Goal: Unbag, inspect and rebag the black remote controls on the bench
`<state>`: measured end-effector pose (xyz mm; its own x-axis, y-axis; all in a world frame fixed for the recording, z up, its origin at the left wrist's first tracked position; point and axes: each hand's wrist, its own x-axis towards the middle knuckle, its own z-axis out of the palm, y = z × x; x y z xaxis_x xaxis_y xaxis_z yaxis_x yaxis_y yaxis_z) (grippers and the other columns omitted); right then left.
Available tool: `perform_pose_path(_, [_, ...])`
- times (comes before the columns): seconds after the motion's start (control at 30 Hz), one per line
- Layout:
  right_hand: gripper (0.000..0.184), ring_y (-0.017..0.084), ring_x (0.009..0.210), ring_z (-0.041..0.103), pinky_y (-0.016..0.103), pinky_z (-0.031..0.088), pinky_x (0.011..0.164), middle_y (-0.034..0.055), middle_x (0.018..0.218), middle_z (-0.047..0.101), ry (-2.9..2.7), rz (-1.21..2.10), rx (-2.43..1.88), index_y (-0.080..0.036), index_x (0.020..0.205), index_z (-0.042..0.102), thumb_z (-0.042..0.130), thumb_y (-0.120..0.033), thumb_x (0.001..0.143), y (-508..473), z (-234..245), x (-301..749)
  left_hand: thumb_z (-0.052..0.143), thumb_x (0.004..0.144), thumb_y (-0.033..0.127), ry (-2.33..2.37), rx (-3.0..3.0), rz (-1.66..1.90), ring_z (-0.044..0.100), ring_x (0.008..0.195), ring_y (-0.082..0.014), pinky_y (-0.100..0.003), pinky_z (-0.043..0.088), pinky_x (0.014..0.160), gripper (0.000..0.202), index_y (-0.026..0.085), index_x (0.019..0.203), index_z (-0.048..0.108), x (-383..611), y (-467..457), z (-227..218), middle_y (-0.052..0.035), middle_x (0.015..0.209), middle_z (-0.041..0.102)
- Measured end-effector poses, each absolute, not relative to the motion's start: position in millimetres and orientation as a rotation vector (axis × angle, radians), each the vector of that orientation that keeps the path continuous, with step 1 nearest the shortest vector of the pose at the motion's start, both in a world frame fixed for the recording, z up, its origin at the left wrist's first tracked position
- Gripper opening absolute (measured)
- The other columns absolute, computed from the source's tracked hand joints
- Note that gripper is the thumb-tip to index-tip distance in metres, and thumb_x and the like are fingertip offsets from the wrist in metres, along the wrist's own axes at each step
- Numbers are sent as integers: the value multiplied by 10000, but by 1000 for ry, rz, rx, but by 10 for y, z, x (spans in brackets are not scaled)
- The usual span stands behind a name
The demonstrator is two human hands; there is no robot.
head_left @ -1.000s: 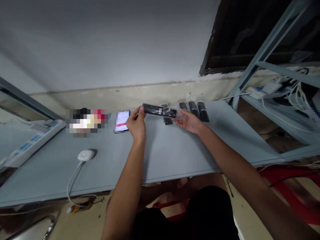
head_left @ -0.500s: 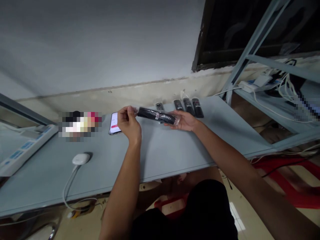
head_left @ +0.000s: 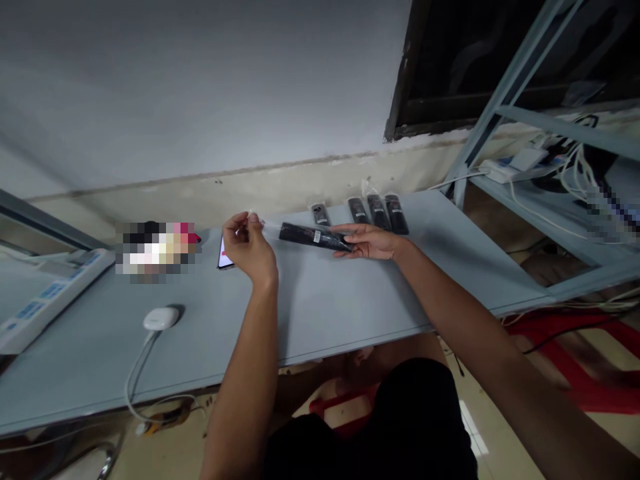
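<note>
Phone left of packet; table beneath

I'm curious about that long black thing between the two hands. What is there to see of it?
The long black thing is slim and bar-shaped, with a small white label near its middle, unreadable here. A clear, plastic-looking sleeve wraps it and runs past its end toward the left hand, which pinches that loose part. The right hand holds the other end. It is held over the grey table, its right end lower in the picture.
</note>
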<state>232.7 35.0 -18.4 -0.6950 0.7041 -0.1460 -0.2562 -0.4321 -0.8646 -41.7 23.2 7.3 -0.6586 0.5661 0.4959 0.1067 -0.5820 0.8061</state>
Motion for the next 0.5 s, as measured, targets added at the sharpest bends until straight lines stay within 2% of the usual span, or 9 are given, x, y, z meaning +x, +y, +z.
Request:
perform_pose_path(0.13, [348, 208, 904, 834, 223, 681, 674, 67, 1003, 824, -1122, 2074, -763, -193, 1294, 714, 727, -161, 948, 365, -165, 2333, 812, 838, 569, 1179, 1028, 2263, 597, 834, -94, -283, 622, 822, 452, 221, 1001, 574, -431, 227, 60, 9, 981, 576])
perform_pose_path(0.23, [259, 193, 870, 827, 223, 677, 675, 73, 983, 817, -1088, 2011, -832, -174, 1203, 724, 709, -138, 947, 373, -166, 2317, 815, 836, 569, 1139, 989, 2197, 592, 862, -99, -299, 635, 813, 448, 244, 1025, 573, -425, 227, 43, 11, 1023, 587])
perform_pose_path(0.37, [301, 181, 884, 817, 257, 683, 735, 54, 1005, 803, -1078, 1984, -846, -190, 1141, 687, 732, -56, 875, 358, -168, 2302, 833, 844, 528, 1066, 902, 2067, 624, 865, -95, -302, 635, 843, 407, 267, 1052, 601, -471, 263, 9, 24, 1008, 631])
perform_pose_path(0.5, [335, 176, 880, 796, 295, 689, 748, 31, 1011, 780, -1076, 2004, -816, -219, 1138, 673, 754, -63, 853, 332, -162, 2309, 841, 866, 469, 969, 848, 1929, 680, 877, -103, -326, 636, 901, 320, 289, 1033, 637, -543, 303, -16, 36, 946, 681])
